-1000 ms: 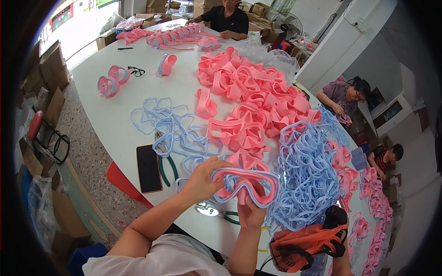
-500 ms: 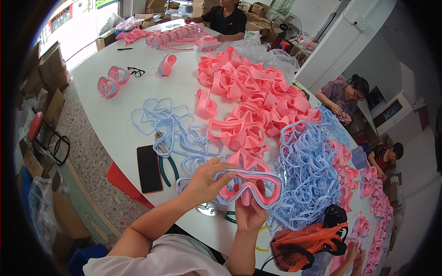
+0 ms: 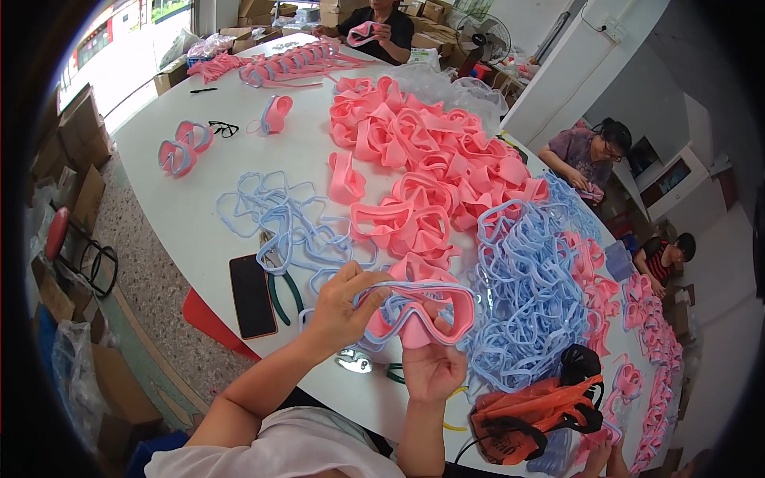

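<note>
A pink soft diving-mask skirt (image 3: 463,312) with a light-blue frame ring seated along its edge is held up between my two hands, low over the table. My left hand (image 3: 341,312) pinches its upper left edge, thumb against the rim. From beneath, my right hand (image 3: 434,373) grips the lower middle by the nose pocket, its fingers partly hidden behind the skirt. Just right of it is a heap of loose light-blue frame rings (image 3: 526,299). Beyond lies a big pile of pink mask skirts (image 3: 434,151). More blue rings (image 3: 279,211) lie loosely at the left.
A black phone (image 3: 253,296) and green-handled pliers (image 3: 282,301) lie left of my left hand. An orange bag (image 3: 518,418) sits at the near right. Assembled masks (image 3: 187,147) and eyeglasses (image 3: 225,128) rest at the far left. Co-workers sit around the table.
The mask skirt has tilted, and its right side now faces up more. My right hand has shifted its grip on the nose area. The co-worker at the far side now holds up a mask.
</note>
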Demonstrator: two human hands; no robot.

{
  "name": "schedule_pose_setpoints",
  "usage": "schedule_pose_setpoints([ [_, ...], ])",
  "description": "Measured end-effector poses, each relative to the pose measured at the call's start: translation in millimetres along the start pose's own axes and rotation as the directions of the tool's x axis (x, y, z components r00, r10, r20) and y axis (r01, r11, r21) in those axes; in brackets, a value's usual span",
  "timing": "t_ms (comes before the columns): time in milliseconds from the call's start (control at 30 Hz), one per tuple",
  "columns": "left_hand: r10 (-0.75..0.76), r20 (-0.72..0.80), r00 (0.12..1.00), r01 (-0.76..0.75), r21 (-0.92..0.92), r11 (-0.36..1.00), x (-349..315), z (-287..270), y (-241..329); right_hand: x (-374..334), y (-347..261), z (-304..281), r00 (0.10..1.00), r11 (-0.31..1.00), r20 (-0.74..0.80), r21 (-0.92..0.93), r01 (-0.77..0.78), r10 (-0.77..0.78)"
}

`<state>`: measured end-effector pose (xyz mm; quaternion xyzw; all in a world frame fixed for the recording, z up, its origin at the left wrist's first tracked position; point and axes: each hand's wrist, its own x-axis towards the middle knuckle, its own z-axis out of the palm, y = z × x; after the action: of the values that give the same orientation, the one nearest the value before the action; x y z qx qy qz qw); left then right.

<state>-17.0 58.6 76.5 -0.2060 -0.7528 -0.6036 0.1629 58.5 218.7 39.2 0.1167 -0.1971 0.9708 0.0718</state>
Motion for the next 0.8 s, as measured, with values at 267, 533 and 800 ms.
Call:
schedule_pose_setpoints([
  [267, 0.048, -0.059, 0.997, -0.048, 0.011, 0.999, -2.8, 3.8, 1.2, -2.6, 6.8, 6.7, 0.990, 0.867, -0.114, -0.481, -0.128, 0.083],
  [533, 0.036, -0.054, 0.998, -0.035, 0.017, 0.999, -3.1, 11.7, -3.7, 2.0, 28.4, -3.5, 0.939, 0.656, -0.250, -0.754, -0.035, -0.237],
  [800, 0.081, -0.038, 0.996, -0.082, -0.039, 0.996, -7.1, 11.1, -19.4, 3.3, 24.9, 10.0, 0.952, 0.864, -0.302, -0.489, -0.118, -0.041],
])
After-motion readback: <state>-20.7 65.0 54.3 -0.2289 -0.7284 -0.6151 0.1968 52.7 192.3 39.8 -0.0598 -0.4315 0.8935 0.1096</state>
